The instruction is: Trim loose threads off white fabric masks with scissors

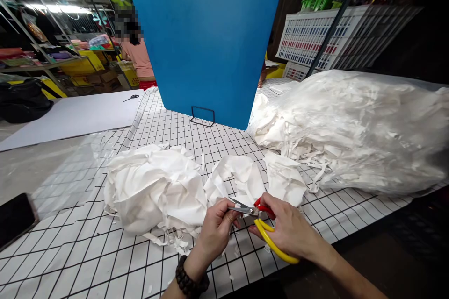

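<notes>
My right hand (286,226) grips a pair of scissors (277,247) with one red and one yellow handle. The blades point left and stand partly apart. Beside their tips, my left hand (218,226) is closed in a pinch on a white cloth piece (238,175), at its near edge. What lies exactly between the blades is too small to tell. To the left of my hands sits a crumpled heap of white cloth (157,187) with thin strips hanging off it. Another white cloth piece (285,177) lies just beyond my right hand.
A large clear bag (368,131) stuffed with white cloth fills the right side. A blue board (210,46) stands upright on the grid-patterned tablecloth (115,243). A phone (17,219) lies at left, small black scissors (131,98) farther back. A person (138,56) is behind.
</notes>
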{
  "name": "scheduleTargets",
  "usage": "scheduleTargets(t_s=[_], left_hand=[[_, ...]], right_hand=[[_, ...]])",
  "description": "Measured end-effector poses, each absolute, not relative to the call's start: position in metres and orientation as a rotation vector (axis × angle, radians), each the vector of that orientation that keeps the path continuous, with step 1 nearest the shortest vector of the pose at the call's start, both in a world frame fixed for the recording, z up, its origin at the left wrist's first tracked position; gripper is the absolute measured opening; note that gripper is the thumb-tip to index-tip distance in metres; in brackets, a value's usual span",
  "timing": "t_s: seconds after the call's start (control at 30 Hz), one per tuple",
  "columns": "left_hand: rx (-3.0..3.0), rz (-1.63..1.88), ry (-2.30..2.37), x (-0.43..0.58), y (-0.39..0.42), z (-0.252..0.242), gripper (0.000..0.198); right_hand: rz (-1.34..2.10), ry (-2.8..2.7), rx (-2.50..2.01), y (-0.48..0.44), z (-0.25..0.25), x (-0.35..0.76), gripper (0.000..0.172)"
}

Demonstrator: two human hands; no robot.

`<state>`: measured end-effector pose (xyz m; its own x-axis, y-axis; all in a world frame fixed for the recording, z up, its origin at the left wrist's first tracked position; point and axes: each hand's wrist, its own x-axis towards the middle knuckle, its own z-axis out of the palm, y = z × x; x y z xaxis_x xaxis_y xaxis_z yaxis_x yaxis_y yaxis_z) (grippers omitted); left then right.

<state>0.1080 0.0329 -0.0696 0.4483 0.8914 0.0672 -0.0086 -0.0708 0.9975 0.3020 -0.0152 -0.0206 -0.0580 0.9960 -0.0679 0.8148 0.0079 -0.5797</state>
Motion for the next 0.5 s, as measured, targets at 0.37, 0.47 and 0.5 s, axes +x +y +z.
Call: scheduleTargets(t_s=[0.37, 0.47, 0.5], left_hand=[[1.454, 0.895, 0.811, 0.1069, 0.0333, -0.0714, 0.020], [1.449, 0.897, 0.814, 0.1066, 0.0341, -0.0725, 0.020], [1.446, 0.893, 0.815, 0.1067, 0.0343, -0.0725, 0.020]], right_hand=[[0.626, -1.962, -1.917, -0.0176, -0.0196, 0.3012, 0.026], [0.600, -1.976, -1.901, -0.0180, -0.0221, 0.3005, 0.025], [0.593, -1.980, -1.900, -0.0179, -0.0231, 0.3004, 0.026]])
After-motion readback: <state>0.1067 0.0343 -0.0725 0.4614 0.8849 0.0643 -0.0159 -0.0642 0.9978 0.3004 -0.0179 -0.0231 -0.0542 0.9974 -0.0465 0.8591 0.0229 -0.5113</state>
